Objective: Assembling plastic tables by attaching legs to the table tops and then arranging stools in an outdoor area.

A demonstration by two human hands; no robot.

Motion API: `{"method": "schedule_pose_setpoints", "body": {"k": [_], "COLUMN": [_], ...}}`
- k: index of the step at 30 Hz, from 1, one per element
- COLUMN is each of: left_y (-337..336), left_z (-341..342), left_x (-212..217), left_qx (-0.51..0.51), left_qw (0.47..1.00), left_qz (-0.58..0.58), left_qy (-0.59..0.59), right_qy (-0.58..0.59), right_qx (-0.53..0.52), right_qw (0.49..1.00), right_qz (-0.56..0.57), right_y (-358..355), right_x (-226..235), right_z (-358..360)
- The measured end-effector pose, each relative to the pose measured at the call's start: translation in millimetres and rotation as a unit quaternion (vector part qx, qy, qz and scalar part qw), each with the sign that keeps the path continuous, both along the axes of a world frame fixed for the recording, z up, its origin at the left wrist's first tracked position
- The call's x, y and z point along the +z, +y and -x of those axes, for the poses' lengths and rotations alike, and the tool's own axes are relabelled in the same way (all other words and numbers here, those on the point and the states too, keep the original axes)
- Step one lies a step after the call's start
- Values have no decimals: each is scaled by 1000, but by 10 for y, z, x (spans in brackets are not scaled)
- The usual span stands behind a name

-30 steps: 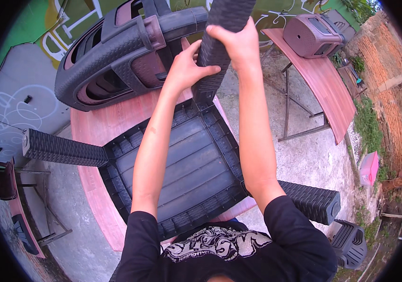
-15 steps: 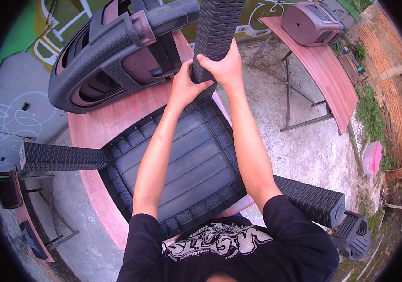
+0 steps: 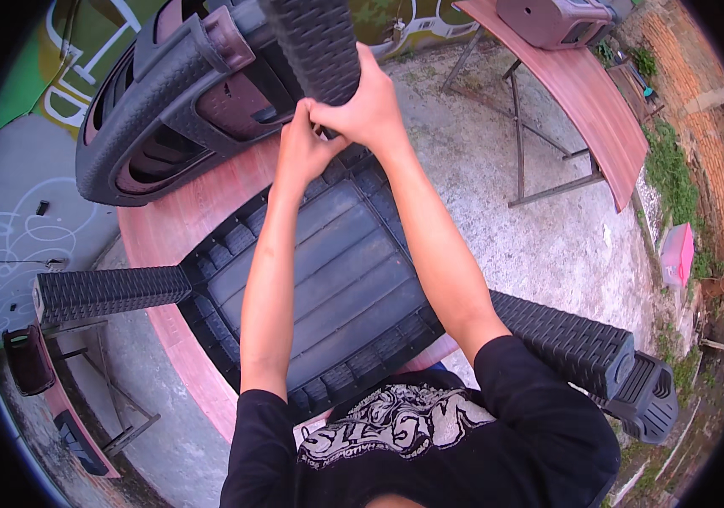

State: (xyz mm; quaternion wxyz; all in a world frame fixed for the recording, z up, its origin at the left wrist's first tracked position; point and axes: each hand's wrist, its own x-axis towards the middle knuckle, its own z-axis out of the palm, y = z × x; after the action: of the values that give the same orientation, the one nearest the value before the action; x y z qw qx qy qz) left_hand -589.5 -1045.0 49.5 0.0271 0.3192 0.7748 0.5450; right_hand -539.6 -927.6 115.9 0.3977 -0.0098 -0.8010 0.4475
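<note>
A dark plastic chair seat (image 3: 328,271) lies upside down on a reddish wooden table (image 3: 167,229). A textured black leg (image 3: 315,46) stands at its far corner. My right hand (image 3: 362,106) grips the base of that leg. My left hand (image 3: 298,148) presses against the same leg just below, fingers closed around it. Two more textured legs stick out of the seat: one to the left (image 3: 108,292), one at the lower right (image 3: 569,343).
A black chair backrest shell (image 3: 167,110) lies on the table's far left. A second wooden folding table (image 3: 586,89) stands at the upper right with a grey plastic part (image 3: 556,19) on it. Concrete floor lies between; a brick wall runs along the right.
Both hands have slid down the upright leg to its base at the seat corner. The view has tilted closer to the seat.
</note>
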Motion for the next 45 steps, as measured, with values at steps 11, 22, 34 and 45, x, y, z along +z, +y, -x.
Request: {"method": "schedule_pose_setpoints", "body": {"k": [11,22,34,45], "left_y": [211,189,-554,-2732], "left_z": [-62,-168,-1553,-4403], "left_x": [-361,-351,-344,-380], "left_qx": [38,37,196,20], "left_qw": [998,994,976,953], "left_qz": [-8,-4,13,78], "left_qy": [59,99,-91,-291], "right_qy": [-12,-30,-80,-146], "right_qx": [20,-10,-77,15], "right_qw": [995,995,991,973], "right_qz": [95,96,71,178], "right_y": [329,214,-77,-924], "right_x": [-377,-488,-372,-540], "right_z": [62,70,-157,-1315]}}
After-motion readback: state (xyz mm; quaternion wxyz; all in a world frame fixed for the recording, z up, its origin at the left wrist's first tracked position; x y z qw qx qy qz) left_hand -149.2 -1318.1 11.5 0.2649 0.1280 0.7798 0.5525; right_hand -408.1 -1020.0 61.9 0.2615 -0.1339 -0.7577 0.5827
